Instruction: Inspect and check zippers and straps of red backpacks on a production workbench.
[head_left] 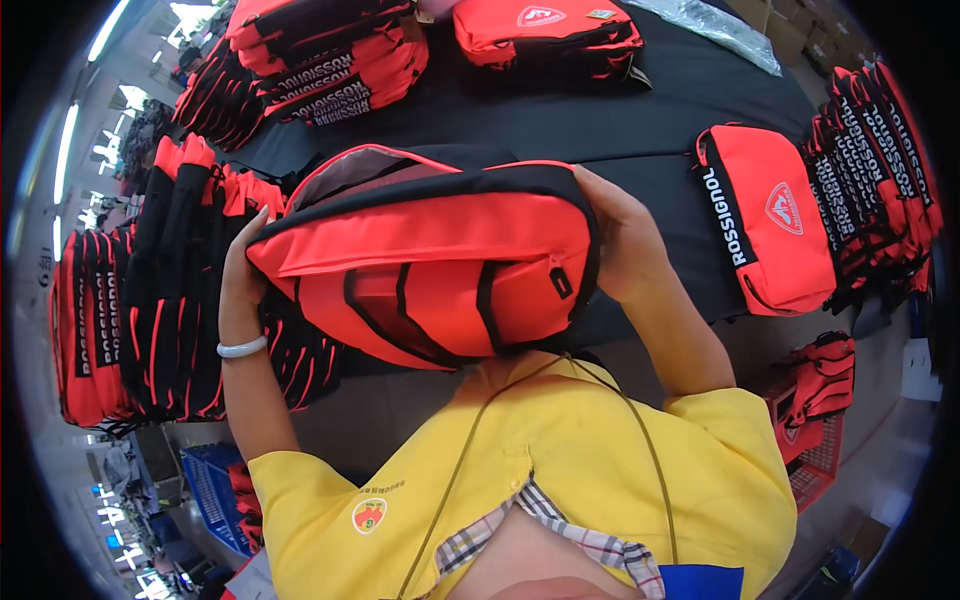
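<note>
A black-covered table [640, 120] carries a tall stack of red-and-black bags [335, 70] at the far left, a flat red-topped bundle [550, 40] near the far edge, clear plastic sheeting [715, 35] right of that, and a red bag [775, 215] toward the right.

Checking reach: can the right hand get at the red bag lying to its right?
Probably yes: only tabletop separates the right hand from that red bag, though the held bag occupies that hand.
</note>
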